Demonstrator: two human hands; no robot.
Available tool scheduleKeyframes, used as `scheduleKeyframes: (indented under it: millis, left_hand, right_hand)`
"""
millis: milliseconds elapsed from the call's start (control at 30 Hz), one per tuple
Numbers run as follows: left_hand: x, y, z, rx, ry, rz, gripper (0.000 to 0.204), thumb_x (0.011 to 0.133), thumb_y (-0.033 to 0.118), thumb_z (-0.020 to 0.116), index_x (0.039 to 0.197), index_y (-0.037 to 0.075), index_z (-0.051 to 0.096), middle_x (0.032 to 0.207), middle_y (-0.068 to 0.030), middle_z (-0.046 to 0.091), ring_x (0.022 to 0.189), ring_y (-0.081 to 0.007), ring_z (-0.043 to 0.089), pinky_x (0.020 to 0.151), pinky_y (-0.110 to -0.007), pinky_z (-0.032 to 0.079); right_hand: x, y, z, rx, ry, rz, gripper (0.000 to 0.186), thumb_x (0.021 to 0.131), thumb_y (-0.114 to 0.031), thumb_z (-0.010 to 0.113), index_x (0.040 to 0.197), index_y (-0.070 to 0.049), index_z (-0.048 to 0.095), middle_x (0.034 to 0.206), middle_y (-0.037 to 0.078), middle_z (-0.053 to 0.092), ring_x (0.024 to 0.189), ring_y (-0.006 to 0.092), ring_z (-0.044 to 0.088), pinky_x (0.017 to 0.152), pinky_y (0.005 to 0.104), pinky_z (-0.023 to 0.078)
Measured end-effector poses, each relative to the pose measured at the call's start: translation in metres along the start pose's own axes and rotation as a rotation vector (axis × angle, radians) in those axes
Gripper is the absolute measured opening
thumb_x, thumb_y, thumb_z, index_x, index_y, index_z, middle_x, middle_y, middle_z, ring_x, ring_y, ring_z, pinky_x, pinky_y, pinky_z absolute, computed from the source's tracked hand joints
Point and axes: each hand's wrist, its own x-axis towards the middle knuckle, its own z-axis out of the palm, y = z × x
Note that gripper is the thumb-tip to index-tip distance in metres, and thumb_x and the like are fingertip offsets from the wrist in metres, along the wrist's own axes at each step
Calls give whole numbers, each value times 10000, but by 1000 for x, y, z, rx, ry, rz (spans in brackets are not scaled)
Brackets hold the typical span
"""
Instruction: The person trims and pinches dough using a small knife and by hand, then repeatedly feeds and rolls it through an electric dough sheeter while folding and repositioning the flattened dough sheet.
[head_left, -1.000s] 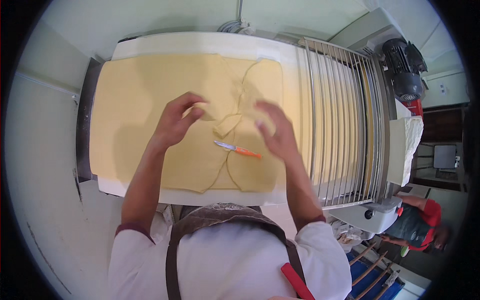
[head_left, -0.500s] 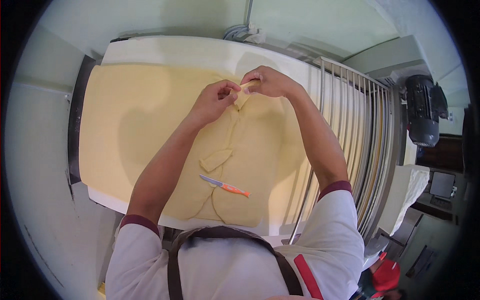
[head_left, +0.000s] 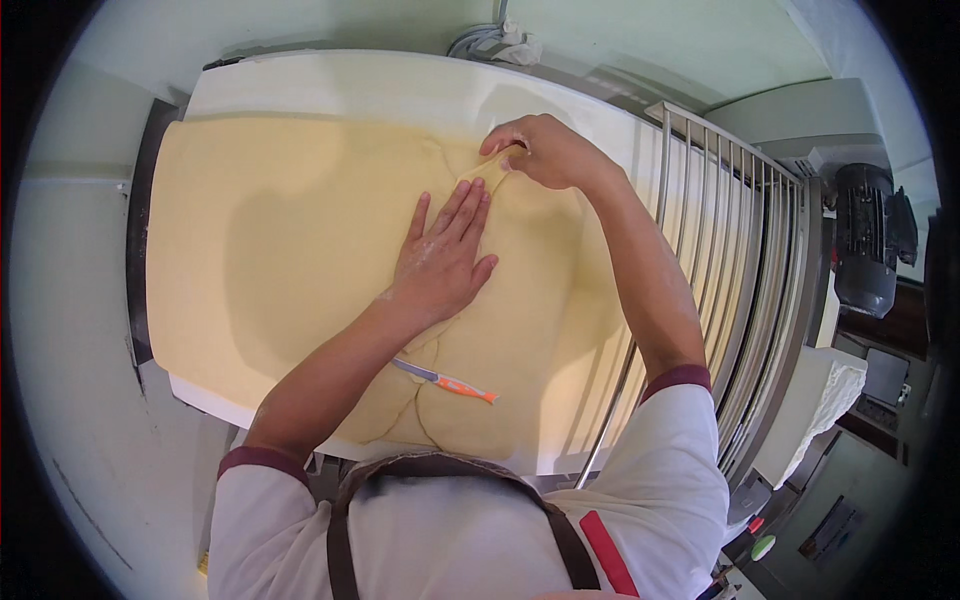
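Observation:
A large pale yellow dough sheet [head_left: 260, 190] covers much of a white work surface [head_left: 320, 85], with an irregular seam down its middle. My left hand [head_left: 440, 255] lies flat on the seam, fingers stretched toward the far edge. Just beyond its fingertips, my right hand [head_left: 545, 150] has its thumb and fingers closed on a lifted flap of the dough [head_left: 490, 166]. A knife with an orange handle [head_left: 465, 389] lies on the near part of the seam, its blade partly hidden by my left arm.
A steel bar guard [head_left: 740, 260] stands over the surface at the right, beside a grey machine housing [head_left: 820, 120] and dark motor [head_left: 865, 240]. A white crumpled-edged block [head_left: 805, 415] sits at the lower right. A coiled grey hose [head_left: 470, 40] lies by the back wall.
Both hands moved toward the far edge and met at the flap. Since then my left hand has flattened onto the dough, a little lower, while my right stays closed on the flap.

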Motion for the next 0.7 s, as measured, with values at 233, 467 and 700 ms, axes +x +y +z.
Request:
scheduleKeyframes:
  millis: [233,467,700]
  left_hand:
    - [1,-7,-15,-37,-43,9,671,929,348,493,1480,37,267,1553,-114,251,1445,-241,214,1173,-485,93]
    - [52,-6,8,-48,117,-6,542,968,265,419,1461,59,324,1517,-125,330,1411,-256,294,1166,-486,134]
    - [46,-17,-1,-61,33,64,517,982,243,397,1467,81,321,1519,-111,332,1418,-253,281,1166,-491,126]
  right_hand:
    - [-14,10,-6,-63,45,106,235,816,-3,647,1039,-56,697,920,97,650,891,248,608,818,345,471]
    - [-19,14,-8,-131,144,-29,166,811,-44,688,975,-27,708,944,109,649,917,281,604,841,367,478]
    - [-34,23,10,-3,344,9,143,782,-93,703,923,-83,728,931,104,668,934,298,614,834,397,482]
